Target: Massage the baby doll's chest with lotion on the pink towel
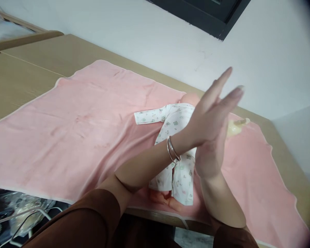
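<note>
My left hand (209,115), with two silver bangles on its wrist, is raised with its fingers stretched out flat. My right hand (211,156) lies palm to palm against it from behind, fingers also straight and mostly hidden. Neither hand holds anything. Below them a baby doll (188,99) lies on its back on a pink blanket (88,131). It wears a white printed onesie (174,120), one sleeve spread out to the left. Its bare feet (165,199) point toward the near table edge.
The blanket covers a light wooden table (28,79) that stands against a white wall. A pale yellow object (237,125) lies on the blanket right of the doll. A plastic bag and a white wire rack (20,213) sit below the table's near-left edge.
</note>
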### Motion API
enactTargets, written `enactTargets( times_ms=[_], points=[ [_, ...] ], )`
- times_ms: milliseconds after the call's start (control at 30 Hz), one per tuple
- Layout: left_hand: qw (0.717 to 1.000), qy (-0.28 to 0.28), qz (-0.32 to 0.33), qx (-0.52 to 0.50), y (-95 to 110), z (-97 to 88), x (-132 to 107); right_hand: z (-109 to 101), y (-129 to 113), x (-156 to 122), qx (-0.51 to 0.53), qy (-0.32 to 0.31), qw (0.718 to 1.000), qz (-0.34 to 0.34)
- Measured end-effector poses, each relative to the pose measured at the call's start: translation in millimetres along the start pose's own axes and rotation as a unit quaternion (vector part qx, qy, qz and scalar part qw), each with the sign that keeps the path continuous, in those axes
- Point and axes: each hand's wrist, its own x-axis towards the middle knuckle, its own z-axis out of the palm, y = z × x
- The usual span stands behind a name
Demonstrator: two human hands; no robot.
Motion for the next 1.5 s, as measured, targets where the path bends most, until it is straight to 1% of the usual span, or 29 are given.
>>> enactTargets(
  times_ms=[33,67,100,133,200,233,300,367,433,467,500,567,633,700,800,867,933,1033,1133,1333,1500],
  points=[
    [0.998,0.043,0.008,-0.034,-6.3,-3.6,6.6,2.1,3.0,-1.4,0.012,-0.018,1.000,0.018],
    [0.996,0.073,0.007,-0.059,-12.3,-8.1,13.5,2.9,5.4,-2.6,0.024,-0.040,0.998,0.040],
    [0.994,0.092,-0.009,-0.061,-18.0,-13.4,20.7,2.5,7.5,-3.3,0.034,-0.063,0.996,0.060],
    [0.993,0.097,-0.033,-0.066,-23.4,-19.4,27.6,1.2,9.9,-3.3,0.041,-0.082,0.993,0.079],
    [0.985,0.086,-0.103,-0.111,-34.2,-31.2,40.2,-3.3,17.8,-0.9,0.051,-0.104,0.988,0.103],
    [0.982,0.081,-0.128,-0.117,-40.6,-35.8,45.5,-5.9,24.7,1.5,0.052,-0.110,0.986,0.110],
    [0.981,0.083,-0.144,-0.098,-57.3,-39.8,53.2,-9.8,45.6,7.4,0.042,-0.116,0.985,0.124],
    [0.984,0.106,-0.131,-0.055,-80.2,-36.1,56.5,-10.7,74.2,12.8,0.004,-0.109,0.984,0.145],
    [0.981,0.145,-0.128,-0.017,-106.9,-27.4,55.3,-8.3,104.2,16.0,-0.074,-0.083,0.981,0.159],
    [0.979,0.163,-0.118,0.022,-120.3,-22.5,53.2,-6.6,117.4,16.7,-0.126,-0.092,0.974,0.167],
    [0.978,0.174,-0.105,0.056,-132.7,-17.9,50.6,-4.9,128.5,16.8,-0.168,-0.118,0.965,0.160],
    [0.976,0.157,-0.102,0.107,-152.7,-11.3,44.9,-3.8,144.8,16.2,-0.222,-0.162,0.951,0.140],
    [0.975,0.146,-0.102,0.133,-165.0,-8.4,40.7,-6.7,155.5,14.8,-0.237,-0.180,0.946,0.130],
    [0.974,0.145,-0.099,0.142,-170.7,-8.1,39.3,-12.4,164.7,13.1,-0.235,-0.168,0.947,0.142],
    [0.972,0.151,-0.090,0.155,-172.6,-9.1,40.2,-18.9,177.3,10.0,-0.235,-0.123,0.948,0.178],
    [0.967,0.156,-0.079,0.183,-172.8,-9.7,40.3,-18.7,182.3,8.2,-0.249,-0.098,0.944,0.194],
    [0.959,0.155,-0.068,0.229,-173.3,-10.2,39.3,-15.5,183.0,7.1,-0.272,-0.089,0.938,0.195],
    [0.944,0.141,-0.072,0.291,-174.9,-11.6,36.6,-9.7,178.7,6.6,-0.296,-0.096,0.933,0.178],
    [0.938,0.117,-0.078,0.316,-176.1,-14.7,33.7,-6.3,172.4,6.1,-0.308,-0.096,0.930,0.178],
    [0.937,0.084,-0.050,0.335,-176.1,-23.2,25.4,-1.0,156.0,1.2,-0.338,-0.101,0.913,0.207],
    [0.942,0.077,-0.055,0.323,-173.7,-27.8,15.4,3.0,141.4,-4.8,-0.335,-0.099,0.911,0.220]
  ],
)
